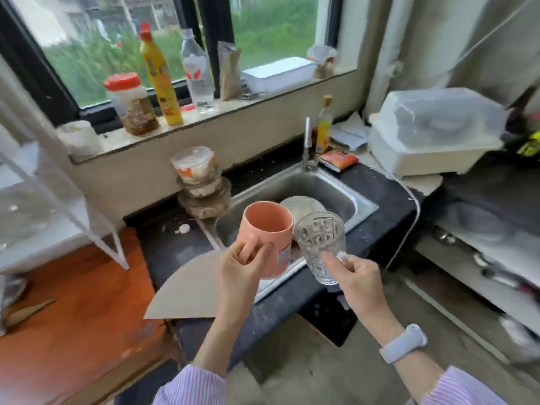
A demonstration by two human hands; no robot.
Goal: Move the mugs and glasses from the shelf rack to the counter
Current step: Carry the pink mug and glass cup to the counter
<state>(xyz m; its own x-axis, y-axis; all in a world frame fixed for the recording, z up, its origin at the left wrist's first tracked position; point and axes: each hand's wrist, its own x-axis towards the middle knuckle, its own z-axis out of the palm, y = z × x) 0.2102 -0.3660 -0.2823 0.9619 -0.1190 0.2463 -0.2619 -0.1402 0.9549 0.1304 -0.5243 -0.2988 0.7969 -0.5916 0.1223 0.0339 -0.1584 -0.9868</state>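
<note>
The left hand (238, 267) is holding a salmon-pink ceramic mug (267, 229) by its handle, the grip closed around that handle with the fingers curled through it. The mug is hanging upright in the air, mouth open to the camera, above the near left corner of the stainless steel sink (330, 188). A small printed label is showing low on its side.

The right hand (355, 276) is gripping a clear patterned glass mug (320, 244) by its glass handle, thumb and fingers pinched together on it. This one is leaning a little, its rim tipped toward the pink mug and sitting just beside it (whether the two are actually touching is hard to tell). It is also hovering over the sink's front edge, not resting on anything. A pale grey wristband (404, 343) is sitting on the right wrist, and both forearms are ending in lilac striped sleeves (190, 387).

Below the hands, the dark speckled stone bench (380, 191) is wrapping around the sink, and a round metal plate (304, 204) is lying in the basin. A flat piece of grey cardboard (187, 290) is lying across the bench edge under the left wrist.
</note>
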